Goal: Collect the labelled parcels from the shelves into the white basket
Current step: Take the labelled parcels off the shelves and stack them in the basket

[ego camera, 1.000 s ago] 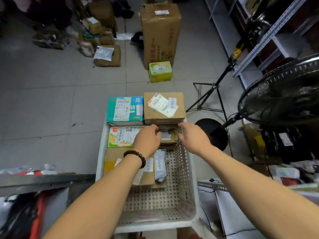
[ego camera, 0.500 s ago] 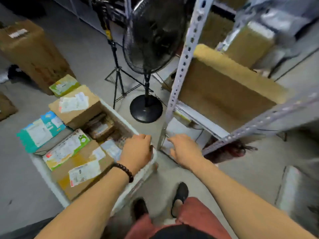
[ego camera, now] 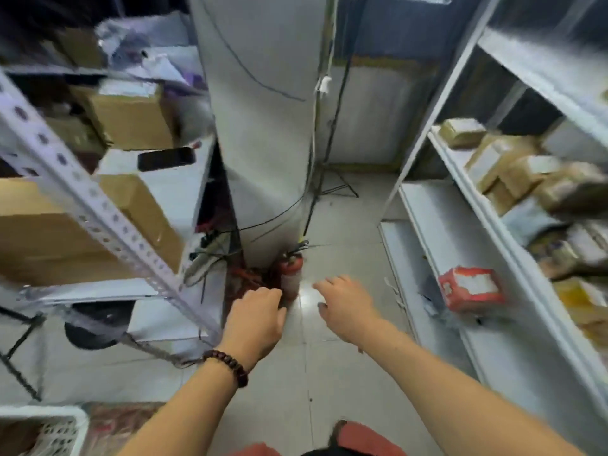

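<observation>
Head view.
- Left hand (ego camera: 255,319), centre frame, bead bracelet (ego camera: 227,366) at the wrist: fingers loosely bent, holding nothing.
- Right hand (ego camera: 345,307), just beside it: fingers spread and slack, holding nothing.
- White basket (ego camera: 46,412): lower-left corner, only the rim and part of one wall showing.
- Parcels: red-and-white box (ego camera: 470,287) on right shelving (ego camera: 427,218); brown boxes (ego camera: 513,172), blurred, upper right; cardboard boxes (ego camera: 131,113) on left shelving (ego camera: 98,205).
- Fire extinguisher (ego camera: 291,271): on the floor (ego camera: 329,373), beyond the hands.

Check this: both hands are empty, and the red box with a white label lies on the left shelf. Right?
No. The head view shows the red box on the right shelf, not the left. The left hand and right hand are empty.
</observation>
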